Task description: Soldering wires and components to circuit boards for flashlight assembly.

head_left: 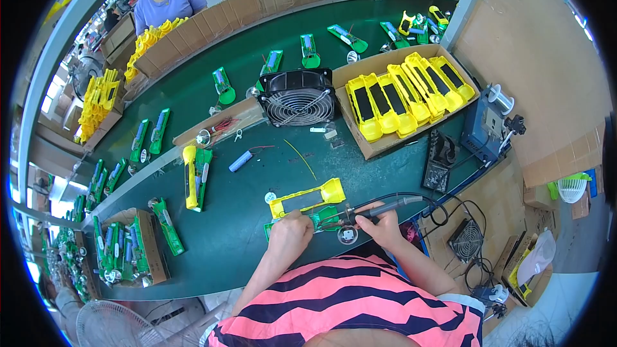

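Note:
My right hand (pixel 380 222) grips a soldering iron (pixel 395 205), its tip pointing left over a green flashlight half-shell (pixel 329 214). My left hand (pixel 290 234) is closed at the shell's left part; the fingers hide what they pinch. Just beyond them lies an open yellow flashlight half-shell (pixel 308 198). A round lamp reflector (pixel 348 235) sits near the shell's right end, under the iron. On the left of the bench, a yellow flashlight half (pixel 190 177) rests beside a green half with a battery (pixel 203 180). A loose blue battery (pixel 241 161) with a red wire lies between.
A carton (pixel 368 150) of yellow shells stands at the back right, beside a black fan (pixel 297 98). Right of it are an iron stand (pixel 439 166) and a blue soldering station (pixel 483 132). Another carton (pixel 153 244) holds green halves. A person (pixel 168 1) is beyond the green conveyor.

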`<state>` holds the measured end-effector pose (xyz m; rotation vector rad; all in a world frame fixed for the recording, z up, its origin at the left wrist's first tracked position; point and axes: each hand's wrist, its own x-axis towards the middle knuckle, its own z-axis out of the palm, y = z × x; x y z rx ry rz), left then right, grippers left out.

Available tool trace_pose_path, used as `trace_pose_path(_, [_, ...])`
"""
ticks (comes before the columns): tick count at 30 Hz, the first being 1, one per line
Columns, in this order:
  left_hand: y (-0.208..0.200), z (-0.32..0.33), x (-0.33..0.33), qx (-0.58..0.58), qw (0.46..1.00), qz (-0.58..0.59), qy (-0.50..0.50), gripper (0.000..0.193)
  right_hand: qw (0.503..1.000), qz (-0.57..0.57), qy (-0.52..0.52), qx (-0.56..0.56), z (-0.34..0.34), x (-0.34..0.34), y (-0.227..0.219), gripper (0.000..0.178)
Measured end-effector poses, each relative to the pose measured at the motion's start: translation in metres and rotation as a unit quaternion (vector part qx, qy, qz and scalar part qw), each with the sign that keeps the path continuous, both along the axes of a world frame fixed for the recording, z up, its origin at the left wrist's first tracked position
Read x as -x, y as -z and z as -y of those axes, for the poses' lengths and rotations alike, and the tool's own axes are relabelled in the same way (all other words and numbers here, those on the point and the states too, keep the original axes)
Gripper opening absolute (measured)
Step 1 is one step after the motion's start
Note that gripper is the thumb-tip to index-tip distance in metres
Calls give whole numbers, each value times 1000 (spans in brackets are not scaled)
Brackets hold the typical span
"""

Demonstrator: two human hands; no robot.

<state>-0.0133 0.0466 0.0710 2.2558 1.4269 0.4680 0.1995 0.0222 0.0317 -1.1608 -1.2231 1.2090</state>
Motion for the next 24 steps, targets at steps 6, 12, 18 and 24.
trace_pose_path(6, [2, 0, -2, -17, 1000, -14, -7, 5, 1000, -15, 20, 5, 3, 2, 4, 12])
trace_pose_path(12, [-2, 1, -5, -21, 999, -27, -9, 5, 1000, 3, 7, -6, 5, -2, 9, 12])
trace_pose_path(18, [2, -1, -3, -23, 999, -17, -15, 6, 998, -55, 35, -20, 5, -6, 0, 10])
trace_pose_path(24, [5, -1, -5, -19, 998, -46, -25, 7, 994, -88, 63, -1, 13, -16, -7, 10])
